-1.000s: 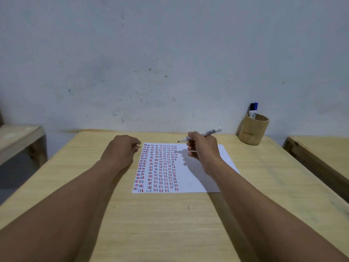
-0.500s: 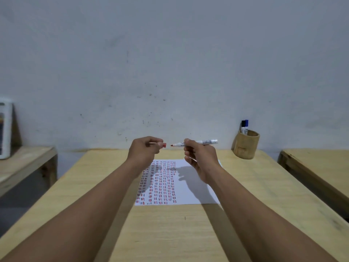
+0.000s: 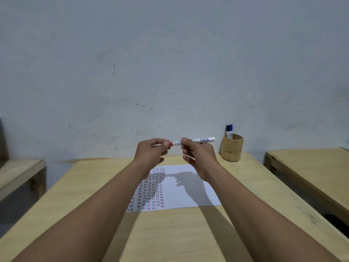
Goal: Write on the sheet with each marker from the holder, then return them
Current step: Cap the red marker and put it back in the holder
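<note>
Above the sheet (image 3: 188, 186), the left hand (image 3: 151, 150) is pressing the red cap (image 3: 171, 143) onto the marker (image 3: 196, 140) gripped by the right hand (image 3: 198, 154); two markers (image 3: 229, 130) are standing in the holder (image 3: 232, 149), this one's return apparently pending.

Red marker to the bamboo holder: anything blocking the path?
Nothing visible blocks it. The red marker is held in the air by the right hand, the left hand at its cap end. The bamboo holder stands to its right by the wall, with two markers inside and room beside them.
</note>
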Available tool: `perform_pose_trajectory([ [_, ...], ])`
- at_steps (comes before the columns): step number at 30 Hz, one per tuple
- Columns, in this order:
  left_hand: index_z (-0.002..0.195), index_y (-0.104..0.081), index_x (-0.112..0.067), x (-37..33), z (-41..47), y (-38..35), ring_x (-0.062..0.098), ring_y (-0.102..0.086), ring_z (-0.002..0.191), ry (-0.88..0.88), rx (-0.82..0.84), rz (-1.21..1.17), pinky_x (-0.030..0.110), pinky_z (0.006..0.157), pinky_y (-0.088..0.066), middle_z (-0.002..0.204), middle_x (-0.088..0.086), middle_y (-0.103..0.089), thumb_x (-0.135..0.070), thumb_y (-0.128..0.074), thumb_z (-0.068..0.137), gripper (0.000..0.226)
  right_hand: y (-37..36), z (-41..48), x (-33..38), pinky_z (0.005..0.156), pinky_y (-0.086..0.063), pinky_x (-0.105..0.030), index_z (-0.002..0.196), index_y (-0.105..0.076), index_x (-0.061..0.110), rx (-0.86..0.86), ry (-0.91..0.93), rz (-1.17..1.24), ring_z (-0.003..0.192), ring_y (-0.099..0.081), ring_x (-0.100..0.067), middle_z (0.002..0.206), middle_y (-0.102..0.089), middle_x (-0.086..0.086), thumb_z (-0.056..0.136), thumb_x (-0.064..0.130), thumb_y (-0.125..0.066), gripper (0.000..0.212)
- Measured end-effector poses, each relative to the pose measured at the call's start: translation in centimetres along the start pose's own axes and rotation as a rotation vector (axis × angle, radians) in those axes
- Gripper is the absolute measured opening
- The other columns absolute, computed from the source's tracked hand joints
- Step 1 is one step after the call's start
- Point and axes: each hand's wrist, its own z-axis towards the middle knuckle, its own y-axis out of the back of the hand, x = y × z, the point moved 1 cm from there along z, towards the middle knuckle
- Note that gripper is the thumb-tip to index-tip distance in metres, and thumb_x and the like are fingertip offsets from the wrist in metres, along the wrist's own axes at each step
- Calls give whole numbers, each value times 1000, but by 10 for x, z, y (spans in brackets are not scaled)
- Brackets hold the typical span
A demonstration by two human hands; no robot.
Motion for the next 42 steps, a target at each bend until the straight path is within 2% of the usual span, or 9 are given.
perform_pose_trajectory([
  [13, 98, -77, -7, -13, -4, -8, 17, -67, 87, -121, 9, 103, 35, 83, -60, 97, 11, -74, -16, -68, 94, 13, -2, -1, 2, 55, -58, -19, 95, -71, 0, -64, -119, 195, 62, -64, -10, 75, -67, -5, 88, 10, -79, 15],
  [15, 94, -78, -11, -12, -2, -13, 18, -68, 86, -144, -15, 133, 40, 86, -61, 93, 8, -74, -17, -69, 93, 10, -5, 1, 3, 55, -60, -20, 120, -62, -10, -162, -92, 216, 58, -68, -12, 82, -70, -12, 85, 5, -81, 42],
  [18, 89, -78, -17, -11, -2, -24, 20, -70, 86, -165, -52, 167, 45, 87, -61, 88, 5, -75, -21, -70, 92, 10, 0, 3, 4, 61, -62, -25, 158, -13, 14, -228, 16, 163, 59, -70, -14, 86, -72, -14, 86, 2, -77, 97],
  [20, 84, -78, -23, -13, -1, -30, 25, -72, 88, -184, -86, 194, 47, 86, -60, 85, 3, -76, -24, -71, 90, 10, 3, -1, 9, 67, -62, -28, 151, -29, 18, -197, 71, -17, 65, -68, -17, 89, -70, -14, 92, 7, -71, 73],
  [23, 82, -77, -26, -21, -2, -40, 27, -71, 83, -230, -138, 242, 44, 81, -60, 80, 0, -75, -26, -71, 86, 6, 14, -2, 17, 71, -62, -36, 111, -63, 9, -129, 116, -310, 68, -67, -19, 84, -68, -10, 96, 13, -62, 16],
  [28, 85, -78, -22, -37, 0, -65, 13, -62, 67, -318, -114, 348, 22, 60, -42, 76, -6, -73, -25, -69, 86, 10, 37, 6, 30, 58, -60, -38, 104, -61, 17, -110, 247, -758, 63, -71, -21, 79, -74, -7, 91, 17, -62, 13],
  [34, 84, -79, -27, -38, 21, -114, 21, -68, 74, -337, -28, 336, 34, 71, -53, 84, -9, -77, -32, -55, 95, 26, 78, 29, 43, 52, -36, -28, 100, -69, 19, -169, 342, -947, 58, -56, -11, 67, -60, 5, 94, 31, -66, 14],
  [38, 110, -75, -22, -13, 45, -148, 20, -70, 96, -282, 11, 319, 39, 95, -53, 99, -4, -75, -33, -49, 101, 30, 110, 50, 56, 52, -38, -24, 81, -67, 12, -245, 337, -960, 62, -56, -19, 67, -60, 0, 98, 24, -63, 21],
  [42, 124, -68, -20, 19, 65, -182, 15, -65, 98, -262, 40, 400, 28, 88, -47, 110, -1, -73, -32, -57, 98, 31, 137, 75, 79, 72, -53, -32, 97, -69, 12, -360, 418, -925, 80, -66, -19, 85, -70, 0, 101, 26, -59, 18],
])
